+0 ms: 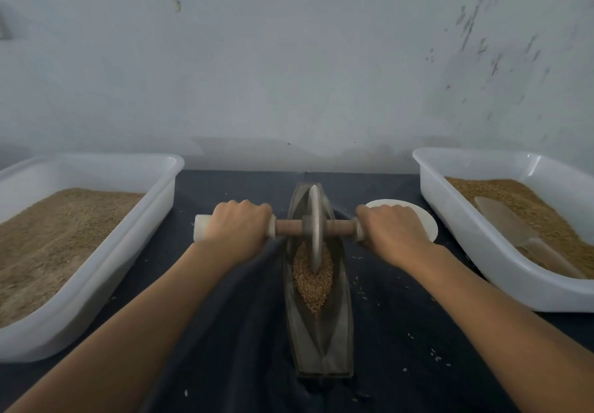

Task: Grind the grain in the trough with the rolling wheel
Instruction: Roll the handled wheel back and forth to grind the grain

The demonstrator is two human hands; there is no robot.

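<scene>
While clenching wooden axle handles, left hand (239, 221) and right hand (393, 229) flanking grey metal disc wheel (315, 229), rolling along boat-shaped trough (316, 342) long axis; tan grain (313, 282) lying nearward.

Dim, bluish light; wide-angle bowing; wheel (315, 229) seemingly motion-blurred.

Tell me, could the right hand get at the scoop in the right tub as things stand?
Probably yes: the scoop lies uncovered on the grain, nothing between. But the right hand grips the wheel's handle and must let go first.

Scuffed pale wall (289, 59), dark tablecloth (244, 316)
</scene>
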